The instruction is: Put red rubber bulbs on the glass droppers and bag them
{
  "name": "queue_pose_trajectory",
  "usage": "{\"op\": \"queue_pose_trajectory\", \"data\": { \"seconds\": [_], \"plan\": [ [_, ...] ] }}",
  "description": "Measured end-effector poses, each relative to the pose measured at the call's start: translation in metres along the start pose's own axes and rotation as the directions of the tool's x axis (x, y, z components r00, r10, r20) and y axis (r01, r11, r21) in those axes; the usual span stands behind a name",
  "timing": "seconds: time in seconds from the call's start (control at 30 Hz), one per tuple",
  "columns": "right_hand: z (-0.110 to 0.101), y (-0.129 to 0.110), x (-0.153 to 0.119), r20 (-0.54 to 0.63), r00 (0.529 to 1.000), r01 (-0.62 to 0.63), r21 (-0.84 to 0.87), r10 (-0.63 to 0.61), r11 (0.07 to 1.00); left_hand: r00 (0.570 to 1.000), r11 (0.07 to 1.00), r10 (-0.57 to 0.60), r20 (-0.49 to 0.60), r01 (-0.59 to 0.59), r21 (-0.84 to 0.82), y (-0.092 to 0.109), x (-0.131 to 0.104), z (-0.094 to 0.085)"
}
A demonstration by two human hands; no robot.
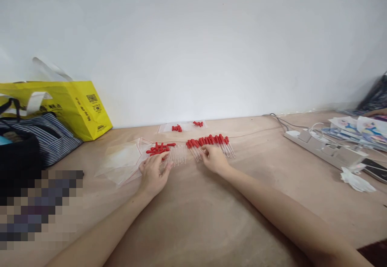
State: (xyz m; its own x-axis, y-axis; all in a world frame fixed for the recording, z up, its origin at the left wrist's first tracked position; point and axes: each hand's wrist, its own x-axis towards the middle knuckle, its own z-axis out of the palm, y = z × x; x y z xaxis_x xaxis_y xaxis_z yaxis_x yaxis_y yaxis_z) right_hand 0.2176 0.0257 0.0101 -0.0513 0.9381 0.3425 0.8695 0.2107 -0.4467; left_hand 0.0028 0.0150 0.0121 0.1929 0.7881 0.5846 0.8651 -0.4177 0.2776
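My left hand rests on the table at the left end of a row of thin clear tubes. Its thumb and forefinger are apart, close to the nearest tubes. Just behind its fingertips lies a pile of loose red rubber bulbs on a clear plastic bag. My right hand is closed, fingertips bent down on a dropper in the row of red-topped droppers. These droppers lie side by side, bulbs toward the wall and clear tips toward me. The fingers partly hide what they pinch.
Near the wall, another clear bag carries a few red pieces. A yellow bag and a striped bag stand left. On the right are a power strip, a crumpled tissue, a phone and printed papers.
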Motion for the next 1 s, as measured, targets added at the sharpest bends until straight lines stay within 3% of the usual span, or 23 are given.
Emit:
{"op": "queue_pose_trajectory", "data": {
  "seconds": [0.1, 0.17, 0.3, 0.5, 0.6, 0.7, 1.0],
  "plan": [
    [0.007, -0.007, 0.019, -0.060, 0.979, -0.200, -0.096, 0.195, 0.975, 0.997, 0.991, -0.076, -0.009, 0.077, 0.106, -0.009, 0.003, 0.000],
    [0.011, -0.011, 0.028, -0.073, 0.969, -0.246, -0.174, 0.236, 0.954, 0.993, 0.979, -0.117, -0.010, 0.117, 0.167, -0.013, 0.004, 0.000],
    [0.017, -0.012, 0.035, -0.073, 0.974, -0.224, -0.243, 0.213, 0.944, 0.980, 0.960, -0.197, 0.016, 0.189, 0.207, -0.016, 0.006, -0.001],
    [0.021, -0.005, 0.033, -0.115, 0.979, -0.191, -0.219, 0.169, 0.957, 0.974, 0.954, -0.222, 0.054, 0.205, 0.219, -0.016, 0.007, -0.001],
    [0.021, -0.010, 0.029, -0.135, 0.984, -0.145, -0.206, 0.119, 0.968, 0.968, 0.949, -0.245, 0.063, 0.226, 0.219, -0.014, 0.007, -0.001],
    [0.020, -0.022, 0.026, -0.083, 0.993, -0.104, -0.205, 0.089, 0.973, 0.960, 0.942, -0.274, 0.058, 0.256, 0.215, -0.014, 0.008, -0.002],
    [0.033, -0.055, 0.043, 0.039, 0.970, -0.225, -0.234, 0.240, 0.946, 0.940, 0.913, -0.341, 0.022, 0.326, 0.244, -0.023, 0.014, -0.006]
  ]
}}
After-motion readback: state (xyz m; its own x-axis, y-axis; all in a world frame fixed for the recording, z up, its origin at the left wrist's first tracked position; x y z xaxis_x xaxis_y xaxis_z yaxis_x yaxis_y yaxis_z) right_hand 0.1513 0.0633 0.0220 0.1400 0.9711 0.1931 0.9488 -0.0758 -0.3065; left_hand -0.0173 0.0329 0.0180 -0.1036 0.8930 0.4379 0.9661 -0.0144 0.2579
